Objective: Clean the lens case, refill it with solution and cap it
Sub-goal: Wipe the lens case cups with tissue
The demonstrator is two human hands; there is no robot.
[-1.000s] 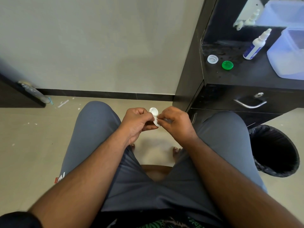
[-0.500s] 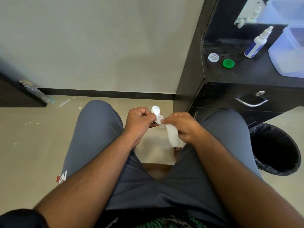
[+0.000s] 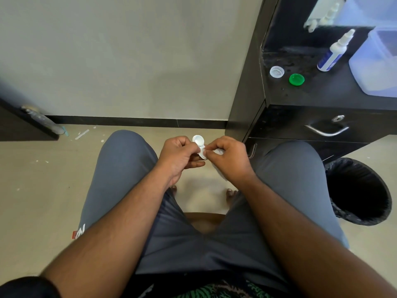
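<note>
Beige floor and plain wall ahead; black counter point(image 3: 326, 93) at my right. Near its front left corner: clear cap point(image 3: 277, 72) and green cap point(image 3: 296, 79), set aside so both wells are open for wiping. Solution bottle point(image 3: 332, 54) further back, beside a plastic tub point(image 3: 378, 61), waiting for the refill. Lens case point(image 3: 199, 146): above my knees, pinched in my left hand point(image 3: 179, 157) to steady it. My right hand point(image 3: 228, 158) grips a white tissue point(image 3: 219, 152), fingers curled, pressing it at the near well. Bin point(image 3: 358, 190) by my right leg, presumably for the tissue.
</note>
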